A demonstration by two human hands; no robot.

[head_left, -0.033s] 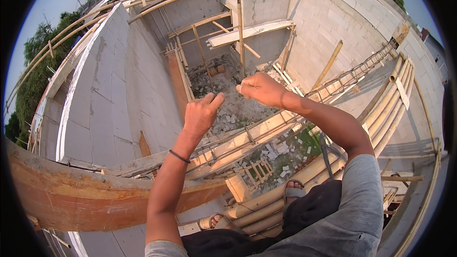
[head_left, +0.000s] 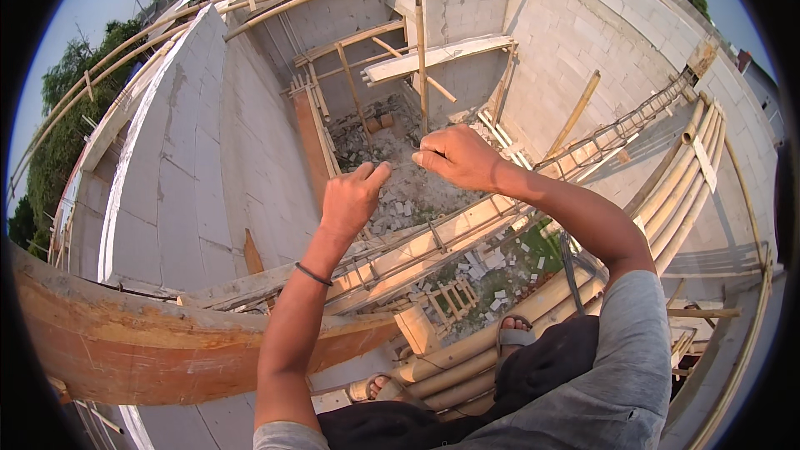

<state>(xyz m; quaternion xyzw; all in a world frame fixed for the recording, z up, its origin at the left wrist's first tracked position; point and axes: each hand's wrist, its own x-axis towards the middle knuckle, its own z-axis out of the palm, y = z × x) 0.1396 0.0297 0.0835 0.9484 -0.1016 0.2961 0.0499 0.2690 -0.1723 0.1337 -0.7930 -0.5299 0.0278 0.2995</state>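
Observation:
My left hand [head_left: 352,193] is raised in front of me, its fingers curled closed. Slightly higher and to the right, my right hand [head_left: 458,157] is closed too, with thumb and fingertips pinched together and pointing toward the left one. A small gap separates the two hands. Whatever they may hold is too small or thin to see. Below them runs a long wooden formwork beam [head_left: 467,233] with steel rebar [head_left: 575,154] along it. Neither hand appears to touch it.
My sandalled feet stand on bundled bamboo poles [head_left: 454,379] high above ground. A thick plywood board [head_left: 208,358] lies at the lower left. Pale block walls [head_left: 175,175] surround a deep pit with rubble [head_left: 400,208]. Bamboo props [head_left: 421,67] and a white plank [head_left: 437,60] stand farther off.

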